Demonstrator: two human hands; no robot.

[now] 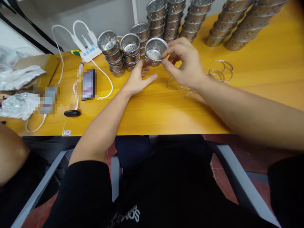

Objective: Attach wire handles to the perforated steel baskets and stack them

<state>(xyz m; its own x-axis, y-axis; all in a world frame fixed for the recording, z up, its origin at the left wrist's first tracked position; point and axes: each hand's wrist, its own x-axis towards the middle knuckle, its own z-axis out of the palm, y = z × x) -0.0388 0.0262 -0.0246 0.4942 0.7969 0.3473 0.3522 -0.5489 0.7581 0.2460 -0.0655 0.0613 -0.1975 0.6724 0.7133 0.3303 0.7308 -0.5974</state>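
My right hand [184, 61] pinches the rim of a perforated metal cup [155, 53], which is tilted with its opening toward me. My left hand [139, 79] is below and to the left of this cup, its thumb stretched out and fingers apart, with its fingertips partly behind the cup. Whether those fingertips touch it is hard to tell. Two short stacks of similar cups [114, 57] [130, 49] stand just left of the held cup. Thin curved metal wires [217, 74] lie on the yellow table, partly under my right forearm.
Taller cup stacks [249, 27] line the back of the table [166, 120]. At left are a white power strip [91, 52] with cables, a phone [88, 85], a black oval object [72, 113] and plastic bags [19, 104]. Another person's arm [11, 152] shows at far left.
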